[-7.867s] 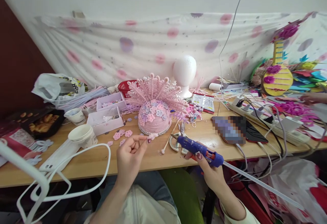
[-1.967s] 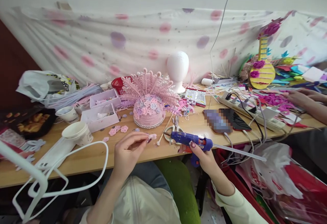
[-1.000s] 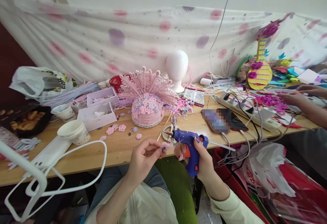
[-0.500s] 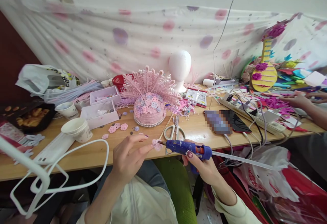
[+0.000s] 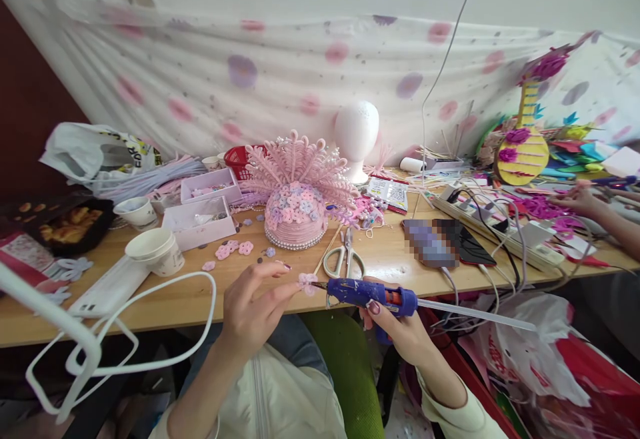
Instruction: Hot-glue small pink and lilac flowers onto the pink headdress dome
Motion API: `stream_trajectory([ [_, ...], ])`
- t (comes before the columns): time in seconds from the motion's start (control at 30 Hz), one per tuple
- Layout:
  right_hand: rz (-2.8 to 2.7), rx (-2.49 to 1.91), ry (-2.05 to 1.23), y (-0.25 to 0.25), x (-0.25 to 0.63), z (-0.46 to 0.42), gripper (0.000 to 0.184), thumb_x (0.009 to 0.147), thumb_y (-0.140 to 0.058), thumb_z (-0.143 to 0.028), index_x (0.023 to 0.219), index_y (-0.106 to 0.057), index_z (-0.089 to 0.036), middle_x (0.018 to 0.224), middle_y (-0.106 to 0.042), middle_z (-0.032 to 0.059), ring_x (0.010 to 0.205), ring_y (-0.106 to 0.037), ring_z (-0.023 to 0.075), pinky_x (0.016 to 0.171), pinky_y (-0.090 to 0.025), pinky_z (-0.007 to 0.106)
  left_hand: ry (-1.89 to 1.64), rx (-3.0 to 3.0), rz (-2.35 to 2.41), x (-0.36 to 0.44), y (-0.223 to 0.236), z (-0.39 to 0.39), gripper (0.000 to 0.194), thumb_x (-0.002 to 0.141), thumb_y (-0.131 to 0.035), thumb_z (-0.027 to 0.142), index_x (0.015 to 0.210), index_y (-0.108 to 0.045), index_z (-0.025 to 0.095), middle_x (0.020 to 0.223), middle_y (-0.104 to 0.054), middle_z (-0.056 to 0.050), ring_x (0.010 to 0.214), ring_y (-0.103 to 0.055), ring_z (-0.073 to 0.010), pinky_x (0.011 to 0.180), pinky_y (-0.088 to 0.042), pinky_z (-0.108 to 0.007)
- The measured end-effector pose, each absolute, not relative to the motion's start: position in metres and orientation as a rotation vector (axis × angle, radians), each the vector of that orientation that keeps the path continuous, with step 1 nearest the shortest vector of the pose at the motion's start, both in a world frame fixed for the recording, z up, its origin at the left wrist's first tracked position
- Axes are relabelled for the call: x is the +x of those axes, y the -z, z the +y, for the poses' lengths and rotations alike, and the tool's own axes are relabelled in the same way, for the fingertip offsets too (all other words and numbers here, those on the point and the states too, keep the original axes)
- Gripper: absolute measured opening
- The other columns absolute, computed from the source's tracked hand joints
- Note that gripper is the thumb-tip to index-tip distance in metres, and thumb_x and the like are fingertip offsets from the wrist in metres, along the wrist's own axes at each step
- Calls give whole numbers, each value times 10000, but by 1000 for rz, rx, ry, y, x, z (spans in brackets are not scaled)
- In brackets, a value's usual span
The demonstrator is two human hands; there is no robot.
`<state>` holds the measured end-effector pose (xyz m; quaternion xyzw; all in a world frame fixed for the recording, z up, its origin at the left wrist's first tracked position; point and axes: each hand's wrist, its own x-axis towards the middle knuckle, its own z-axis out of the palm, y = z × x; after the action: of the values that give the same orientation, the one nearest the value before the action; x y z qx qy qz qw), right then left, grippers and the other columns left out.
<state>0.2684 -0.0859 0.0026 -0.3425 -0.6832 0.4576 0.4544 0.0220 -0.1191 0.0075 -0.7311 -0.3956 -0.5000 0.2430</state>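
Note:
My left hand (image 5: 255, 302) pinches a small pale pink flower (image 5: 307, 283) at its fingertips, just over the table's front edge. Wrapped round a blue hot glue gun (image 5: 370, 294), my right hand (image 5: 400, 329) points its nozzle left, and the tip meets the flower. A long clear glue stick (image 5: 475, 313) juts from the gun's back. Behind the hands sits a pink cap (image 5: 295, 225) covered with pink and lilac flowers, ringed with pearls, with looped pink plumes (image 5: 305, 165) fanning up from it. Scissors (image 5: 345, 259) lie close to the gun.
Loose flowers (image 5: 233, 248) lie left of the cap. Stacked paper cups (image 5: 157, 252), white boxes (image 5: 200, 225) and a white lamp-like frame (image 5: 210, 319) stand left. Phones (image 5: 430, 244) and a cabled power strip (image 5: 500, 225) lie right. A co-worker's hand (image 5: 585, 200) is at far right.
The whole view has shifted slightly, so things appear a little further right. My hands keep the same hold, with the nozzle still at the flower. The co-worker's hand has moved a little.

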Motion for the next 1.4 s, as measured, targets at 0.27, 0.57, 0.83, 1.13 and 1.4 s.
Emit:
stream_trajectory([
  [0.27, -1558, -862, -1019, 2, 267, -72, 523, 894, -584, -649, 667, -728, -200, 634, -698, 65, 629, -651, 206, 701, -552, 336, 1620, -2002, -1125, 26, -1, -119, 252, 821, -700, -20, 915, -714, 214, 973, -637, -19, 831, -650, -106, 748, -534, -215],
  [0.57, -1191, -960, -896, 33, 276, -27, 534, 854, -606, -664, 597, -717, -209, 623, -685, 70, 575, -579, 183, 499, -419, 276, 1874, -1711, -1659, 56, -22, -34, 67, 800, -703, 162, 774, -737, 215, 849, -657, -18, 904, -638, -206, 879, -512, -375],
  [0.83, -1259, -968, -915, 38, 276, -24, 570, 858, -586, -689, 598, -709, -197, 635, -682, 74, 571, -573, 185, 537, -442, 297, 1626, -1354, -2155, 86, -26, 23, 80, 736, -716, 222, 659, -736, 222, 945, -638, -82, 1127, -522, -376, 997, -353, -628],
  [1.13, -1361, -912, -841, 31, 275, -29, 562, 896, -562, -657, 608, -715, -198, 645, -696, 62, 634, -620, 209, 674, -499, 325, 1452, -1252, -2259, 92, -29, 29, 102, 744, -664, 220, 644, -654, 203, 984, -593, -110, 1129, -466, -391, 971, -353, -621],
  [1.4, -1345, -887, -855, 31, 274, -29, 555, 909, -562, -638, 602, -713, -201, 638, -686, 59, 634, -608, 208, 672, -487, 326, 1317, -1673, -1797, 59, -30, 14, 190, 830, -608, 228, 958, -748, 236, 1137, -565, -124, 1171, -483, -370, 1007, -378, -587],
])
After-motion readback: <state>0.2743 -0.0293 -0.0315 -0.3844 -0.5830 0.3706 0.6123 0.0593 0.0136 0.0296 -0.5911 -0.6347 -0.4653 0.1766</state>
